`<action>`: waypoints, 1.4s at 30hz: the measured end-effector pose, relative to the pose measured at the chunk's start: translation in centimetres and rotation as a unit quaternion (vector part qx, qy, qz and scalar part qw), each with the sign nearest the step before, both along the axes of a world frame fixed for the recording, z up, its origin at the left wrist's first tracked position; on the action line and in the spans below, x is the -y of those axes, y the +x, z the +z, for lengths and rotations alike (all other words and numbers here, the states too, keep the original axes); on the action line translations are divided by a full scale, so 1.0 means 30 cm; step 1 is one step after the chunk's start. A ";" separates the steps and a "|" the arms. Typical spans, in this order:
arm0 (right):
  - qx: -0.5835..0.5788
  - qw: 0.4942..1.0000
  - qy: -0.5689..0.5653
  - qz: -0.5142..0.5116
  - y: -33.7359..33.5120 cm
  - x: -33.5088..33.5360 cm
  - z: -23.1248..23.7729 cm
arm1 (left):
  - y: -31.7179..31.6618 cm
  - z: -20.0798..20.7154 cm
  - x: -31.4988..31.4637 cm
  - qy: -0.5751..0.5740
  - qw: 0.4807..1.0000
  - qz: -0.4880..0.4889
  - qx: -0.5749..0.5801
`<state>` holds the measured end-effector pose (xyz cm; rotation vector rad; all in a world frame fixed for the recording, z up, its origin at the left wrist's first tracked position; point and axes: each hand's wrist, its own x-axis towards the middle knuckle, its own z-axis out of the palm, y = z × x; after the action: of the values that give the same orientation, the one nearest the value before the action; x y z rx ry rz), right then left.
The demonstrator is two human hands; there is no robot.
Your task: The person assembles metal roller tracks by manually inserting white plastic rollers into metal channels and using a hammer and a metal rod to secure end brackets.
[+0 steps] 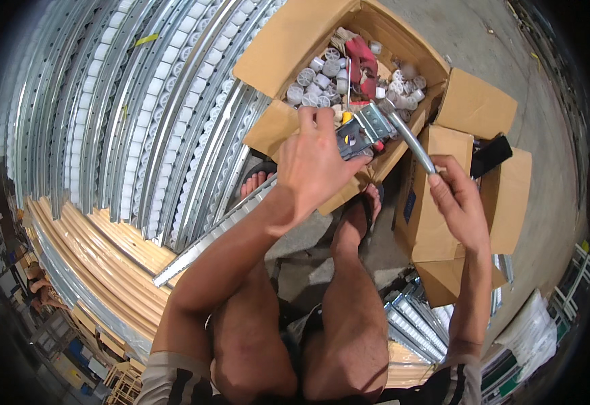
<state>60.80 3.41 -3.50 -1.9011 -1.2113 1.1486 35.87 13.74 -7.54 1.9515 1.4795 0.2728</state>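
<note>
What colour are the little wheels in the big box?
White wheels, seen in the head view.

Part of the bent silver metal bracket (373,124) is covered by the left hand (315,156) here; the upper end of the round silver metal rod (413,142) is blurred, contact can't be told! Up top, a brown cardboard flap (288,44) is cut off.

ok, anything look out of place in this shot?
Two things. A crumpled red cloth or glove lies among the white rollers in the larger carton, unlike those parts. A black phone-like slab sits slanted at the smaller box's opening, seemingly easy to knock.
</note>
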 end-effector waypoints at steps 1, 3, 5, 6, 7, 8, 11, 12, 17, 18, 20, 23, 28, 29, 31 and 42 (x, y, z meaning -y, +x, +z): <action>-0.007 0.999 -0.013 0.028 -0.010 -0.014 0.020 | -0.004 -0.010 0.008 0.010 1.000 0.000 0.008; -0.082 0.987 -0.066 -0.125 -0.005 -0.036 0.048 | -0.011 -0.031 0.024 0.030 0.999 0.001 0.023; -0.069 0.993 0.004 -0.094 0.011 -0.031 -0.005 | -0.002 -0.026 0.018 0.027 0.999 0.002 0.027; -0.012 0.999 0.031 -0.010 0.018 -0.015 -0.040 | 0.011 -0.020 0.000 0.032 0.999 -0.002 0.033; 0.043 0.995 0.052 0.073 0.003 0.002 -0.069 | 0.008 -0.031 -0.003 0.029 0.999 -0.008 0.029; 0.041 0.996 0.045 0.068 0.009 0.009 -0.075 | 0.003 -0.055 -0.001 0.027 0.999 -0.015 0.025; -0.089 0.989 -0.048 -0.111 0.002 -0.001 -0.040 | 0.001 -0.124 -0.007 0.045 0.998 -0.031 0.011; -0.088 0.978 -0.022 -0.188 -0.022 -0.024 -0.036 | 0.001 -0.147 0.001 0.051 0.998 -0.036 0.006; -0.089 0.991 -0.062 -0.084 -0.018 0.032 -0.065 | 0.015 -0.235 -0.028 0.011 0.995 -0.064 -0.072; -0.097 0.990 -0.068 -0.083 -0.027 0.044 -0.076 | -0.003 -0.264 -0.019 0.062 0.992 -0.071 -0.082; -0.102 0.988 -0.079 -0.081 -0.021 0.071 -0.099 | -0.069 -0.305 0.008 0.136 0.980 -0.102 -0.101; -0.084 0.990 -0.084 -0.081 0.015 0.086 -0.112 | -0.278 -0.284 0.081 0.149 0.983 -0.094 -0.052; -0.059 0.989 -0.104 -0.081 0.063 0.063 -0.088 | -0.665 -0.280 0.305 0.005 0.986 -0.050 -0.156; -0.061 0.988 -0.112 -0.088 0.065 0.056 -0.083 | -0.719 -0.288 0.341 0.001 0.985 -0.050 -0.164; -0.074 0.990 -0.108 -0.046 0.081 0.039 -0.098 | -0.833 -0.353 0.406 -0.012 0.984 -0.046 -0.171; -0.078 0.980 -0.036 -0.180 0.189 -0.162 0.048 | -0.932 -0.367 0.458 -0.095 0.986 0.038 -0.130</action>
<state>66.46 8.26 -2.06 -1.9423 -0.7127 1.1273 7.92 -0.02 -18.54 1.8315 1.6812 -0.0917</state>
